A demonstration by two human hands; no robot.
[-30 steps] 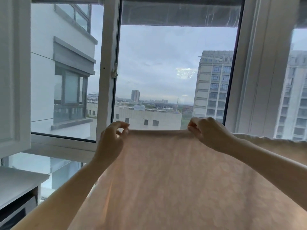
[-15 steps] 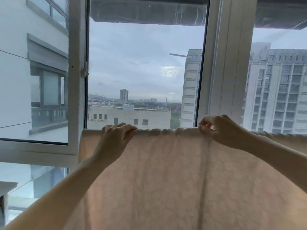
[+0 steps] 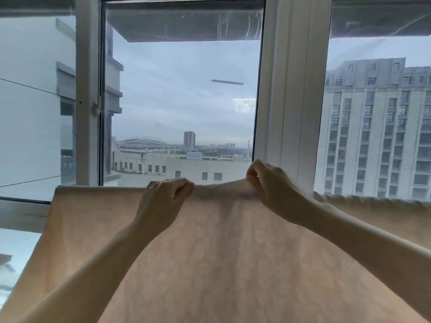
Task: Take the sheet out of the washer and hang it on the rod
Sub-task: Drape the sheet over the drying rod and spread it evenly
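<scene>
A pale peach sheet hangs in front of the window, spread wide, its top edge running level across the view; whatever carries it is hidden under the fold. The left hand grips that top edge, fingers curled over it. Just beside it, the right hand pinches the same edge and lifts it into a small peak.
</scene>
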